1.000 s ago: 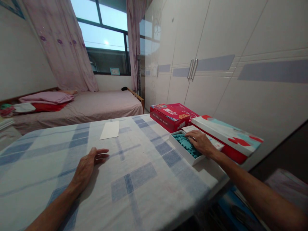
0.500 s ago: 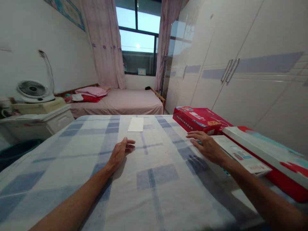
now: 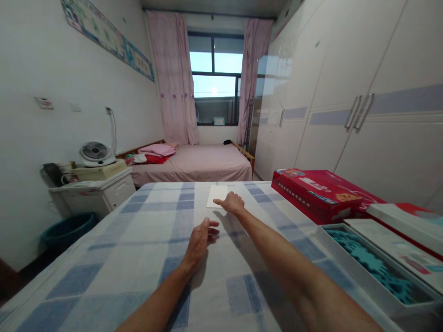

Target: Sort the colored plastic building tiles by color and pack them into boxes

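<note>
A blank white card (image 3: 213, 193) lies flat near the far edge of the checked bedsheet (image 3: 138, 249). My right hand (image 3: 232, 203) is over the card's right side, thumb stretched out to the left and apart from the fingers. The fingers are partly hidden behind the hand, and I cannot tell whether they touch the card. Nearer to me, my left hand (image 3: 200, 237) rests on its edge on the sheet, fingers loosely apart and nothing in them.
To the right stand a red box (image 3: 311, 191), an open white box (image 3: 323, 230) with teal cut-out pieces (image 3: 374, 258), and a white lid-like panel (image 3: 391, 240). Beyond lies a pink bed (image 3: 207, 161). A teal bin (image 3: 69, 228) and a fan (image 3: 97, 153) are at left.
My right hand has moved from beside the boxes, left and forward to the card. The teal pieces are now uncovered to view. My left hand stays on the sheet; the camera view has shifted.
</note>
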A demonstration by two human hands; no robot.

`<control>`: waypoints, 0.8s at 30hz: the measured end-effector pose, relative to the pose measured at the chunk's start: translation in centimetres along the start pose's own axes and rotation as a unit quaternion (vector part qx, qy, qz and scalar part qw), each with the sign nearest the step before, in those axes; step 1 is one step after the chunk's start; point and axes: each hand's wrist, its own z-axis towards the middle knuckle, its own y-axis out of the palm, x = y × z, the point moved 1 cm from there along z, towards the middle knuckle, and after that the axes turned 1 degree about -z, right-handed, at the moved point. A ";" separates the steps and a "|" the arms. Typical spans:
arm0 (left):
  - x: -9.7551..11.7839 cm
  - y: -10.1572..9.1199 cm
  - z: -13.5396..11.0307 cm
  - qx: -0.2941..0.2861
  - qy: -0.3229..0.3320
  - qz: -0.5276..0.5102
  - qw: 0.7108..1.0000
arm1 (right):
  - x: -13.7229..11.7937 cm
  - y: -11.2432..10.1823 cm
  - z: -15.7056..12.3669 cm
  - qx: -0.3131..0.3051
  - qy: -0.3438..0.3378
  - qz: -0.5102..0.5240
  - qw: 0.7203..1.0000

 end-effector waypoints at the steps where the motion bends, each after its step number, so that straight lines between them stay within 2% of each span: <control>1: -0.1 0.0 0.0 0.003 0.000 -0.004 1.000 | -0.7 0.3 0.5 0.002 0.019 -0.001 1.000; 5: -0.4 -0.1 0.3 0.004 0.004 -0.022 1.000 | -2.3 1.3 2.1 0.006 0.065 -0.019 0.998; 9: -0.7 -0.1 0.5 0.003 0.007 -0.032 0.999 | -2.4 1.8 3.3 -0.025 0.087 -0.026 0.996; 12: -0.8 -0.1 0.5 0.006 0.008 -0.039 0.999 | -2.4 1.9 3.7 -0.033 0.091 -0.029 0.995; 20: -0.7 0.0 0.5 0.016 0.008 -0.058 0.998 | -4.1 2.9 2.5 0.009 0.067 -0.063 0.996; 24: -0.7 0.0 0.5 0.017 0.009 -0.059 0.998 | -4.8 3.2 2.8 -0.006 0.058 -0.078 0.995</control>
